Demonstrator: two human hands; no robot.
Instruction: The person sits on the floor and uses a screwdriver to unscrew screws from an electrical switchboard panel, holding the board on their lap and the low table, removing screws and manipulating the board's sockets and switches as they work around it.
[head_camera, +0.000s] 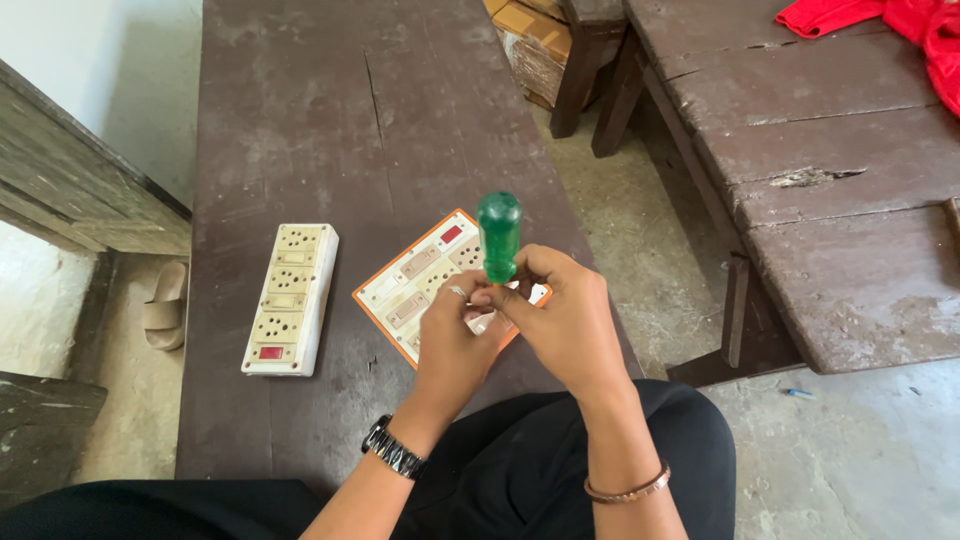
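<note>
Dark, worn wooden bench (300, 120) under me: I see the green-handled screwdriver (498, 237) upright, near edge, pinched in the right hand (565, 325), closed round its base. My left hand (455, 335) curls at the shaft, fingertips likely steadying it over the orange-edged switchboard (420, 275). A cream socket strip (290, 298) lies left.

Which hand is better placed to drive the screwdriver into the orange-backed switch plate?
Probably right. The right hand already grips the green-handled screwdriver just below its handle, held upright over the orange-backed switch plate. The left hand only pinches near the shaft at the plate, so it suits steadying.
</note>
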